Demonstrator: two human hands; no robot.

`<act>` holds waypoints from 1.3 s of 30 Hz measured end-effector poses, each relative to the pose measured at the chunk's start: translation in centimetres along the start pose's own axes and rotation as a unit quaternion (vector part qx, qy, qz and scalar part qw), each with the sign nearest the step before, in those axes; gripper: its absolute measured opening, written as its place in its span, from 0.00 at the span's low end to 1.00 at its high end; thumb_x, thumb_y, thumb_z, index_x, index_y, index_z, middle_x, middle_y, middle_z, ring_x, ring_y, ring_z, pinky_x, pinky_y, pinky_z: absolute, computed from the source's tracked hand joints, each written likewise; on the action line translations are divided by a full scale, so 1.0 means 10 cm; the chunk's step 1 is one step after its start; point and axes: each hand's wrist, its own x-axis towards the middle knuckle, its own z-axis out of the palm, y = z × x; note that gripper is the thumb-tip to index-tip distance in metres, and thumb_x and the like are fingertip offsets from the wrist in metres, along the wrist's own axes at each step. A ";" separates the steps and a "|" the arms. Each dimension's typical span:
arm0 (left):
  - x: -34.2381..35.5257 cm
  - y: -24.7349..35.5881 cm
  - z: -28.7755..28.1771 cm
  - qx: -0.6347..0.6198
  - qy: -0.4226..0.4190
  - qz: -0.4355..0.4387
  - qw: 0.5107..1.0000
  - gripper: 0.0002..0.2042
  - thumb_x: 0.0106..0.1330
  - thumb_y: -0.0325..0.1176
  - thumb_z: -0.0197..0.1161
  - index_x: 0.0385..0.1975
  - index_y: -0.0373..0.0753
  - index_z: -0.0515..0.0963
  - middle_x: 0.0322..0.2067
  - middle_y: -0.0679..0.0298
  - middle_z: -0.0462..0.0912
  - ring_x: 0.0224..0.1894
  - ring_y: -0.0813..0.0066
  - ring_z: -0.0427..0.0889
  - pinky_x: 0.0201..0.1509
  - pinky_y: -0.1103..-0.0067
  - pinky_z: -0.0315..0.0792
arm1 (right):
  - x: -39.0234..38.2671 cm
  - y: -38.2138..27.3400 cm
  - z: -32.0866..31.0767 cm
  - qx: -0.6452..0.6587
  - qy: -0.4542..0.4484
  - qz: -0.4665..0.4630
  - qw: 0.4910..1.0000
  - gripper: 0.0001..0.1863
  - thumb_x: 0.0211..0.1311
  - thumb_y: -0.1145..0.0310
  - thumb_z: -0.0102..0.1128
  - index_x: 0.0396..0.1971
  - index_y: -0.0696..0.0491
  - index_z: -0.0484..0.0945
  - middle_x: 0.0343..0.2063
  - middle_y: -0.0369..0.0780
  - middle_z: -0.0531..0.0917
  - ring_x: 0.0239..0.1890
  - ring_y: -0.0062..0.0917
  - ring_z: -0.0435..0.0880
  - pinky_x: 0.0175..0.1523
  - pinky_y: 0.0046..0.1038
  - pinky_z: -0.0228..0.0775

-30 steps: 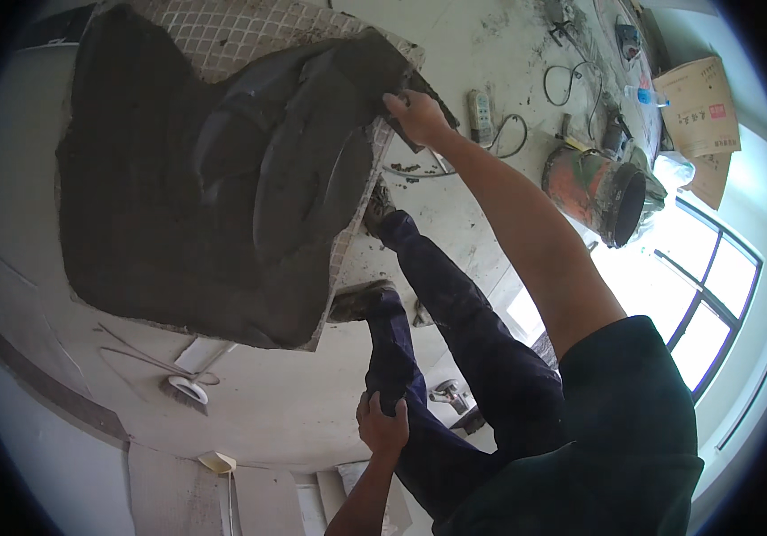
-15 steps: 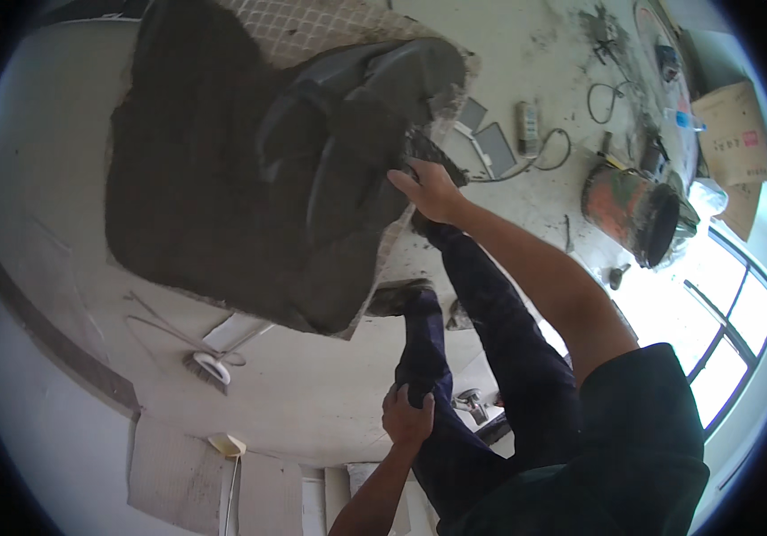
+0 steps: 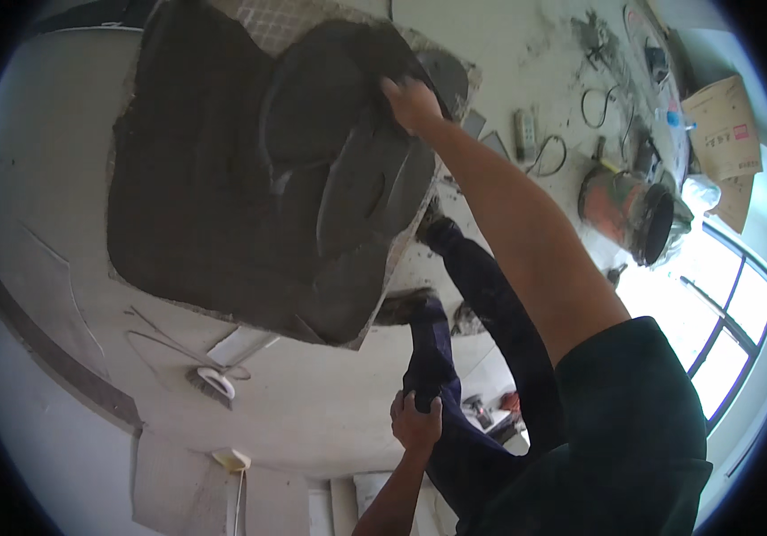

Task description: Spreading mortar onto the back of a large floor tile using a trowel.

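head view: right hand (image 3: 412, 100) is closed on a trowel (image 3: 441, 76) at the upper right edge of a large slab (image 3: 222, 179) coated in wet grey mortar. left hand (image 3: 415, 422) grips the person's own trouser leg (image 3: 428, 357). judged: mortar is heavy, soft, smearable; the slab is best held by its bare rim, not the coating

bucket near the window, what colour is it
Orange bucket, smeared with grey mortar; seen in the head view.
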 end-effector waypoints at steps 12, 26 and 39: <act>0.25 0.02 -0.27 -0.033 -0.046 -0.091 0.994 0.30 0.56 0.56 0.67 0.53 0.40 0.78 0.65 0.49 0.66 0.68 0.50 0.64 0.67 0.59 0.65 | -0.56 0.00 0.22 0.588 0.067 0.365 0.719 0.19 0.65 0.48 0.48 0.23 0.48 0.67 0.17 0.36 0.70 0.16 0.26 0.70 0.21 0.31 0.63; 0.26 0.42 -0.17 -0.070 -0.028 -0.120 0.990 0.27 0.52 0.54 0.69 0.44 0.37 0.81 0.61 0.46 0.71 0.64 0.43 0.67 0.66 0.57 0.66 | 0.57 -1.25 0.67 -0.189 -0.202 -0.195 0.941 0.25 0.67 0.45 0.46 0.34 0.54 0.79 0.32 0.49 0.84 0.33 0.43 0.86 0.40 0.44 0.78; 0.31 0.78 -0.04 -0.109 -0.042 -0.152 0.981 0.27 0.53 0.53 0.68 0.44 0.35 0.82 0.59 0.49 0.74 0.62 0.48 0.70 0.65 0.58 0.67 | 0.73 -1.66 0.85 0.373 -0.184 0.303 0.858 0.20 0.66 0.49 0.47 0.33 0.53 0.75 0.24 0.40 0.76 0.24 0.31 0.76 0.25 0.39 0.65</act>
